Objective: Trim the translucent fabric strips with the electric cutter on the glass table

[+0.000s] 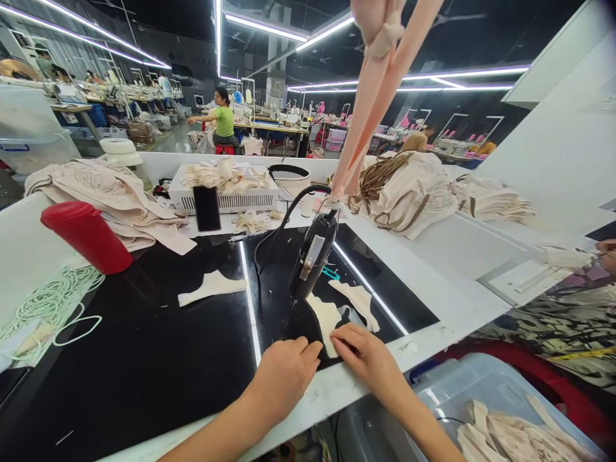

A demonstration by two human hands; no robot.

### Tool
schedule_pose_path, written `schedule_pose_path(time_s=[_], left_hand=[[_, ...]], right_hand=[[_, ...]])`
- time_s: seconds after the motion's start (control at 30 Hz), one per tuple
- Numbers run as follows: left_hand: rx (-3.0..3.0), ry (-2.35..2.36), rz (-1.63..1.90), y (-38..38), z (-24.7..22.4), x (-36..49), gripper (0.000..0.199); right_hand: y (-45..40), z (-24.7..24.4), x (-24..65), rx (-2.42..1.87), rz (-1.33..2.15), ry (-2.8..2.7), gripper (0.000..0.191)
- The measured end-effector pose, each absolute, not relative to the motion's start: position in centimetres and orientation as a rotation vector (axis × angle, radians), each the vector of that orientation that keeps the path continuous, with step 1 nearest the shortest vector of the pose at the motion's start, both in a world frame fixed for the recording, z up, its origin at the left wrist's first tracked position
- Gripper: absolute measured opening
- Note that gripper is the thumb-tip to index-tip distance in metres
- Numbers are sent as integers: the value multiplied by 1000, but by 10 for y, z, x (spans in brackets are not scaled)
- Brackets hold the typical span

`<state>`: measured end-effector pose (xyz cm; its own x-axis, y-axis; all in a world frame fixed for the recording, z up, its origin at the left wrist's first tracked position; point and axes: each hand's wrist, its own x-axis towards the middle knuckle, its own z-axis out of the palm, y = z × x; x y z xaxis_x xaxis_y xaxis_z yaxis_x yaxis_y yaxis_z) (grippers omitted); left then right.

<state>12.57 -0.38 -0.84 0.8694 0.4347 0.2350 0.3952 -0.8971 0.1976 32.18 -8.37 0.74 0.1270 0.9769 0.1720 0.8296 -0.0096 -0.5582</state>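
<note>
Piece [326,317] apparently mid-work beside the tool [315,253]; right hand [362,351] pinching its edge, left hand [287,371] curled, grip unclear. Two other pieces [212,286] loose; finished or waiting, can't tell.

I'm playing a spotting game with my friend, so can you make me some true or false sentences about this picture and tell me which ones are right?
1. The right hand is at a cream fabric piece. True.
2. The left hand is holding a smartphone. False: the smartphone stands in front of the white vented box.
3. Pale green cord lies in loops at the left. True.
4. The fabric strips above the black tool are blue. False: the fabric strips are pink.
5. The red bottle is on the right side of the picture. False: the red bottle is on the left.
</note>
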Motion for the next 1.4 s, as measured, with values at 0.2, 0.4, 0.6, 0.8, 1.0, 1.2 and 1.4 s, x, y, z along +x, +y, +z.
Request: schedule_pose_path(time_s=[0.2, 0.4, 0.6, 0.8, 1.0, 1.2, 1.4], left_hand=[[2942, 660, 463, -3, -10, 127, 34], [2982, 654, 446, -3, -7, 129, 44], [2968, 668, 437, -3, -9, 132, 42], [2975, 668, 453, -3, -13, 129, 45], [3034, 698, 468, -7, -11, 127, 49], [3040, 677, 454, -8, -7, 128, 40], [3019, 699, 480, -10, -11, 128, 42]], right_hand=[[-82, 10, 324, -1857, 502, -1591, 20], [-81, 10, 325, -1836, 580, -1512, 21], [-77, 12, 326, -1826, 623, -1460, 22], [-77, 13, 328, -1852, 647, -1400, 23], [-77, 11, 328, -1881, 627, -1377, 25], [-76, 11, 322, -1887, 602, -1407, 24], [-78, 12, 319, -1870, 575, -1467, 24]])
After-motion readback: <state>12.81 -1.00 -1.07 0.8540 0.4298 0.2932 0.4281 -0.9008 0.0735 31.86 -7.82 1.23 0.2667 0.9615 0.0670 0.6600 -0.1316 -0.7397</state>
